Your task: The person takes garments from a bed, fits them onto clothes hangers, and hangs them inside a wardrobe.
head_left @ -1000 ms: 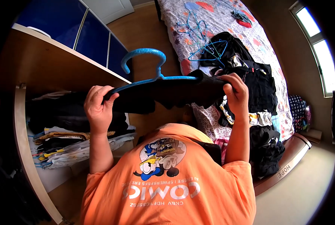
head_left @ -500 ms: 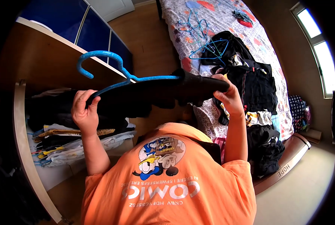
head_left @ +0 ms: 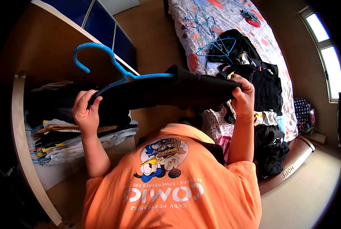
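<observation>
A blue clothes hanger (head_left: 113, 57) is held up in front of my chest, its hook pointing up and to the left. A black garment (head_left: 166, 89) is draped on it and stretched sideways between my hands. My left hand (head_left: 87, 112) pinches the left end of the hanger together with the cloth. At the other end, my right hand (head_left: 245, 100) grips the garment's edge between thumb and fingers. The right arm of the hanger runs under the cloth, so its tip is hidden.
To the left, an open wardrobe (head_left: 18, 126) holds folded clothes (head_left: 86, 147) on a shelf. A bed (head_left: 184, 23) on the right carries several blue hangers (head_left: 220, 49) and black clothes (head_left: 267, 87). Its wooden footboard (head_left: 292, 166) reads HOPE. Windows (head_left: 319, 34) are at the far right.
My right hand has moved slightly right, pulling the black garment straighter and tauter. The hanger's hook has shifted a little left and up. My left hand has stayed nearly in place.
</observation>
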A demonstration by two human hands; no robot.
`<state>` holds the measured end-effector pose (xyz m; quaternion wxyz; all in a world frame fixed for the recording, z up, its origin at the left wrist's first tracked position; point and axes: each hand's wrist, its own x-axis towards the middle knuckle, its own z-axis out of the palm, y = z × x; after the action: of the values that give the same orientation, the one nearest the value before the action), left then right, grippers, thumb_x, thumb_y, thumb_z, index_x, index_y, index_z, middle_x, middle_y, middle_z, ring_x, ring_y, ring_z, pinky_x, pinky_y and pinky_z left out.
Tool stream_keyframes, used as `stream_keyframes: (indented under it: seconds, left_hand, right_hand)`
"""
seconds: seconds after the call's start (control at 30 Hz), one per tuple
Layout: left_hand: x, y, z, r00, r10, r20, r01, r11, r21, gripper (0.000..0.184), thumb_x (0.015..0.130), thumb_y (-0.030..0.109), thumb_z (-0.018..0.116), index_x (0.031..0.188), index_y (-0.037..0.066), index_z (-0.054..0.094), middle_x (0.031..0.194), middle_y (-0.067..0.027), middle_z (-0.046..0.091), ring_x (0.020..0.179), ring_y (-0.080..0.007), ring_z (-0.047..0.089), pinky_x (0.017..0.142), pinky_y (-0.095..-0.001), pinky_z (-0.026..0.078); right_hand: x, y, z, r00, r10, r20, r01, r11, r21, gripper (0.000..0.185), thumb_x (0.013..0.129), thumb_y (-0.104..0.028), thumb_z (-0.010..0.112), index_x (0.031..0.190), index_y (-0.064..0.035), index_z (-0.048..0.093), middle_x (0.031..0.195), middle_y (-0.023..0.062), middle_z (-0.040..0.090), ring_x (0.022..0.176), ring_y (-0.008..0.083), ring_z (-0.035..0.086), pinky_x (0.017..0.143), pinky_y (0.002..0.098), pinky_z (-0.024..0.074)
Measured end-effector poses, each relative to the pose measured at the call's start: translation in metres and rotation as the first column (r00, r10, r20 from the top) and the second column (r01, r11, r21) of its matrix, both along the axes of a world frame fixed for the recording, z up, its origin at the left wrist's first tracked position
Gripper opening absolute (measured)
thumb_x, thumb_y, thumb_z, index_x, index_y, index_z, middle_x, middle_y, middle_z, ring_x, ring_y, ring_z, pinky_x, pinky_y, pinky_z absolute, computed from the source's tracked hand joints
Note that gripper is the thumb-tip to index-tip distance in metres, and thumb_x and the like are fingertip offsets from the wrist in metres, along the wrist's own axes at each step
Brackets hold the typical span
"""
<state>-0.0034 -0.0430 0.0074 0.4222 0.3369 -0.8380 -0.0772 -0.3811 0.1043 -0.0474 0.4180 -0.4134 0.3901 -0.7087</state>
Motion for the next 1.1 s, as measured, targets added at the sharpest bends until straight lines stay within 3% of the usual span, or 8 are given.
stream_keyframes:
  seconds: [0.13,0.3,0.43,0.5,0.7,0.83,0.9,1.1]
  left_hand:
    - [0.009,0.002,-0.001,1.000,0.003,-0.019,-0.003,1.000,0.004,0.021,0.075,0.010,0.071,0.091,0.001,0.061,0.074,-0.0076,0.058,0.066,-0.0197,0.055,0.059,-0.0263,0.043]
    - [0.026,0.005,-0.005,0.997,0.069,-0.018,-0.069,0.997,-0.019,0.021,0.075,0.010,0.071,0.091,0.000,0.061,0.074,-0.0078,0.058,0.066,-0.0197,0.054,0.059,-0.0263,0.042]
    - [0.043,0.003,-0.013,0.994,0.109,-0.030,-0.108,0.993,0.046,0.021,0.076,0.009,0.071,0.091,-0.001,0.060,0.074,-0.0080,0.057,0.065,-0.0199,0.054,0.059,-0.0258,0.042]
    - [0.049,0.005,-0.015,0.982,0.168,-0.083,-0.165,0.985,0.046,0.021,0.075,0.009,0.071,0.090,-0.001,0.060,0.074,-0.0084,0.057,0.066,-0.0206,0.054,0.060,-0.0263,0.042]
    - [0.059,0.012,-0.009,0.986,0.128,-0.104,-0.121,0.991,0.062,0.020,0.075,0.010,0.071,0.087,-0.001,0.060,0.075,-0.0087,0.057,0.068,-0.0218,0.054,0.063,-0.0284,0.043]
    - [0.063,0.018,-0.001,0.986,0.107,-0.125,-0.099,0.993,0.068,0.020,0.074,0.010,0.072,0.087,-0.001,0.060,0.075,-0.0087,0.057,0.067,-0.0222,0.054,0.063,-0.0288,0.043]
    - [0.061,0.020,0.004,0.993,0.091,-0.078,-0.089,0.996,0.023,0.021,0.073,0.011,0.072,0.086,-0.001,0.060,0.075,-0.0085,0.057,0.067,-0.0227,0.054,0.063,-0.0292,0.043]
    - [0.049,0.031,0.013,0.997,0.067,-0.029,-0.068,0.996,-0.056,0.024,0.066,0.007,0.075,0.084,0.002,0.061,0.073,-0.0068,0.059,0.066,-0.0237,0.055,0.060,-0.0316,0.043]
  right_hand:
    - [0.023,-0.005,-0.001,0.961,-0.275,-0.039,0.277,0.958,0.073,0.016,0.077,-0.010,0.071,0.085,0.0025,0.063,0.074,-0.0022,0.050,0.072,0.0074,0.044,0.067,0.0194,0.0330]
    - [0.042,-0.011,-0.003,0.863,-0.460,-0.209,0.415,0.881,-0.226,0.012,0.078,-0.001,0.066,0.087,0.0043,0.063,0.090,0.0052,0.051,0.084,0.0161,0.047,0.078,0.0233,0.0352]
    - [0.067,-0.001,0.014,0.459,-0.705,-0.540,0.561,0.702,-0.440,0.010,0.076,0.003,0.059,0.085,0.0029,0.062,0.087,0.0104,0.054,0.082,0.0191,0.052,0.077,0.0278,0.0406]
    - [0.078,0.000,0.022,0.423,-0.715,-0.557,0.497,0.697,-0.517,0.011,0.076,0.004,0.059,0.087,0.0023,0.059,0.088,0.0101,0.055,0.081,0.0190,0.053,0.075,0.0266,0.0415]
    - [0.088,-0.019,-0.006,0.762,-0.550,-0.342,0.494,0.835,-0.243,0.015,0.080,0.000,0.064,0.090,-0.0017,0.053,0.091,0.0040,0.051,0.085,0.0132,0.049,0.081,0.0227,0.0385]
    - [0.088,-0.022,-0.003,0.760,-0.517,-0.394,0.467,0.856,-0.222,0.020,0.077,-0.002,0.067,0.093,-0.0020,0.055,0.096,0.0068,0.053,0.088,0.0171,0.052,0.081,0.0259,0.0402]
    - [0.091,-0.026,0.012,0.491,-0.543,-0.681,0.476,0.822,-0.312,0.030,0.073,-0.009,0.071,0.100,-0.0032,0.058,0.100,0.0111,0.055,0.091,0.0236,0.054,0.082,0.0295,0.0415]
    - [0.107,-0.047,0.049,0.357,-0.362,-0.861,0.161,0.932,-0.326,0.035,0.068,-0.023,0.074,0.096,-0.0057,0.064,0.086,0.0097,0.059,0.079,0.0268,0.056,0.068,0.0337,0.0445]
